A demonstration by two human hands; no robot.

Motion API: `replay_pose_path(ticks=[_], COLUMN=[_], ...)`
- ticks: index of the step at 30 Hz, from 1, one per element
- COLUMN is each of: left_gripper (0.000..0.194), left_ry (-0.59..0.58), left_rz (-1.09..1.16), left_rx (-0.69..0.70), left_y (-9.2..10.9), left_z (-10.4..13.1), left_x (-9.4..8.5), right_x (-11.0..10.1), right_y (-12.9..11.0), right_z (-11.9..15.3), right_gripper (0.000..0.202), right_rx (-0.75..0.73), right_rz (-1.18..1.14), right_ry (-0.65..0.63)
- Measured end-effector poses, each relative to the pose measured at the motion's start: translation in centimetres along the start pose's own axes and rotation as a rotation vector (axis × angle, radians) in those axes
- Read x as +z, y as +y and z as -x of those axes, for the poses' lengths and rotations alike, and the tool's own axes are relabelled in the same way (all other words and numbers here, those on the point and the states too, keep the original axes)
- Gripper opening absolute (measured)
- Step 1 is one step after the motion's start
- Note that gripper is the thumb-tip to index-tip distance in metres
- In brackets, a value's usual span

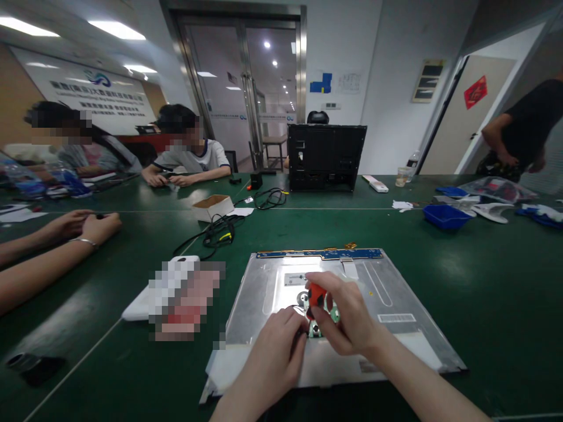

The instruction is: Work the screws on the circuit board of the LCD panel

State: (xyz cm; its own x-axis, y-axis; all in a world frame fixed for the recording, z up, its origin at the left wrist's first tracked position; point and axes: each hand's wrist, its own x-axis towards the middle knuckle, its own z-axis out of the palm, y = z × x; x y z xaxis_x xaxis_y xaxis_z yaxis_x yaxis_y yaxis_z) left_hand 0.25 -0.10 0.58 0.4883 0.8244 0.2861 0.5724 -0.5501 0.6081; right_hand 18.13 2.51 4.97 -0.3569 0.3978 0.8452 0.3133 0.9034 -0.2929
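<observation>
A silver metal display panel point(281, 351) lies flat on the green table, with a blue circuit strip point(365, 253) along its far edge. Near the panel's middle is a small green circuit board point(315, 334). My right hand point(347, 310) is closed round a red and black tool handle point(317, 294), held over that board. Beside it, my left hand point(281, 340) has its fingers pressed together at the board's left edge; what they grip is too hidden to make out. A white label point(396, 318) sits on the panel's right part.
A white case point(149, 293) lies left of the panel. Beyond are black cables point(215, 234), an open cardboard box point(213, 207), an upright black monitor frame point(326, 157) and a blue tray point(446, 217). Another person's hands point(94, 227) are at left; more people are farther off.
</observation>
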Motion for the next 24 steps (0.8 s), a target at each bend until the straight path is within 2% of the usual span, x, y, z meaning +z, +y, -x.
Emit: replay_pose_path(ticks=[4, 11, 20, 24], left_gripper=[0.015, 0.017, 0.015, 0.016], left_ry=[-0.021, 0.031, 0.018, 0.024], left_rz=[-0.01, -0.012, 0.008, 0.011], left_rx=[-0.008, 0.011, 0.003, -0.004], left_y=[0.18, -0.19, 0.23, 0.44], left_z=[-0.08, 0.06, -0.16, -0.21], left_x=[-0.16, 0.15, -0.17, -0.34], right_x=[0.11, 0.46, 0.0, 0.09], right_y=[-0.11, 0.19, -0.19, -0.23], right_z=[-0.02, -0.02, -0.06, -0.04], right_gripper=[0.045, 0.028, 0.047, 0.044], right_rx=[0.025, -0.02, 0.004, 0.02], right_rz=[0.019, 0.096, 0.045, 0.054], right_ry=[0.029, 0.056, 0.003, 0.014])
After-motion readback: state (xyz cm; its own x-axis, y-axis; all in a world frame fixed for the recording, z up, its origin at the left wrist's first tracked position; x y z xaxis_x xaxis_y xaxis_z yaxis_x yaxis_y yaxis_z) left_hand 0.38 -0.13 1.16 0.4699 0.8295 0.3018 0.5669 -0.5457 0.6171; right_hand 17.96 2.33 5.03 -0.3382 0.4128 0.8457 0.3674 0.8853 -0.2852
